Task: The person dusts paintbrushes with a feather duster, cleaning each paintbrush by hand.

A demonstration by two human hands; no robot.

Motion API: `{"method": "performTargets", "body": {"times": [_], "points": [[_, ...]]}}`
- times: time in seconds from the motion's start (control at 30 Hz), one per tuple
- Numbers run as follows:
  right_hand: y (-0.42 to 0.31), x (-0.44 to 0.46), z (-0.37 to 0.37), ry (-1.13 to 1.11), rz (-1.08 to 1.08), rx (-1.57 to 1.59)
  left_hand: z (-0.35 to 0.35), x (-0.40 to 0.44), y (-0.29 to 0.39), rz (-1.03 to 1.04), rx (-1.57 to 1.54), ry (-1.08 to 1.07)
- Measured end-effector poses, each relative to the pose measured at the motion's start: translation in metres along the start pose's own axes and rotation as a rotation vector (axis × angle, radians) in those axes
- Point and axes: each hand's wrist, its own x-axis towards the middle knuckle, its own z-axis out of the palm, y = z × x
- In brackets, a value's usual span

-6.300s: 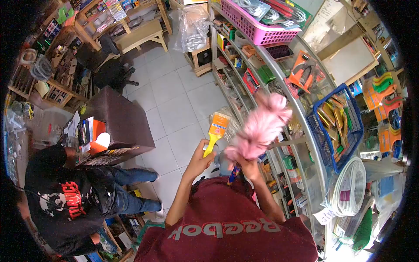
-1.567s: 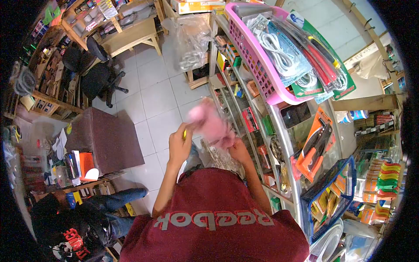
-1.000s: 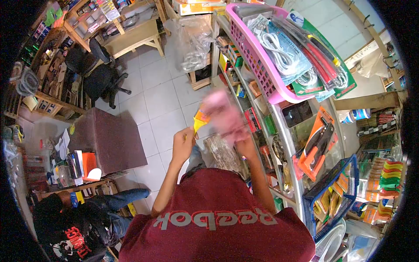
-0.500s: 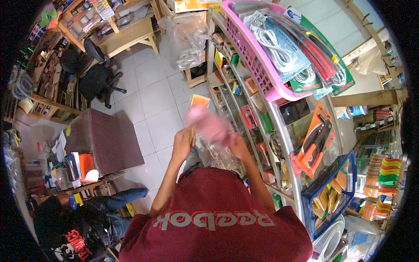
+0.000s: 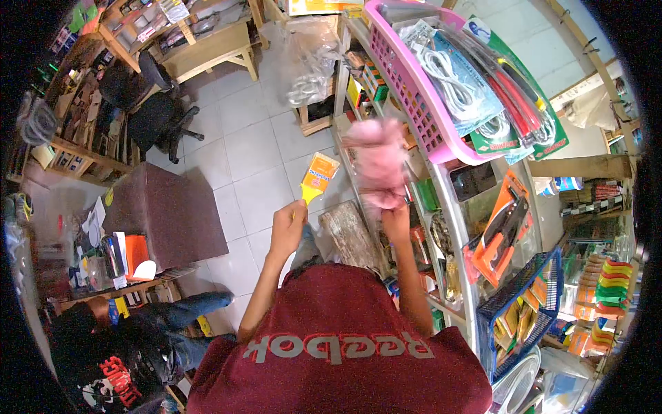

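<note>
My left hand (image 5: pixel 287 226) is closed around the yellow handle of a paintbrush (image 5: pixel 318 175), which tilts up and to the right. An orange and white wrapper with printed letters covers its head. To the right, my right hand (image 5: pixel 396 225) grips the lower end of a pink cloth (image 5: pixel 376 160). The cloth is smeared by motion and hangs apart from the brush, in front of the glass display case (image 5: pixel 452 228).
On the case stand a pink basket (image 5: pixel 414 86) of packaged cables and tools, an orange-carded cutting tool (image 5: pixel 502 224) and a blue basket (image 5: pixel 486 324) of packets. A brown box-shaped counter (image 5: pixel 176 217) is at left. A person in jeans (image 5: pixel 183 314) is at lower left.
The pink cloth has swung up and right, away from the paintbrush, with my right hand following. The brush it partly covered now shows fully. My left hand has barely moved.
</note>
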Motion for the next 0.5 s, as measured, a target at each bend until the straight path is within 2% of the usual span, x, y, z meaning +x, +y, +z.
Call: {"method": "performTargets", "body": {"times": [0.03, 0.13, 0.17, 0.27, 0.3, 0.4, 0.43, 0.5], "points": [[-0.028, 0.002, -0.003, -0.042, 0.006, 0.100, -0.002, -0.002, 0.000, 0.002, 0.020, 0.000], [-0.012, 0.001, -0.004, -0.405, 0.227, -0.657, -0.001, 0.000, 0.001, 0.015, 0.084, -0.003], [0.021, -0.008, 0.004, -0.172, 0.206, -0.548, -0.001, -0.001, -0.002, 0.011, 0.117, 0.001], [0.011, -0.007, 0.012, 0.092, 0.034, -0.114, 0.001, -0.001, -0.008, 0.020, 0.172, 0.020], [0.051, -0.019, 0.015, -0.138, 0.154, -0.067, -0.001, -0.004, -0.010, 0.021, 0.193, 0.012], [0.052, -0.026, 0.019, -0.230, 0.130, -0.466, 0.004, -0.003, -0.020, 0.027, 0.254, 0.011], [0.062, -0.026, 0.029, -0.028, 0.123, -0.208, 0.006, -0.002, -0.017, 0.035, 0.265, -0.006], [0.069, -0.028, 0.041, 0.163, 0.103, -0.011, 0.005, -0.005, -0.013, 0.043, 0.295, -0.030]]}}
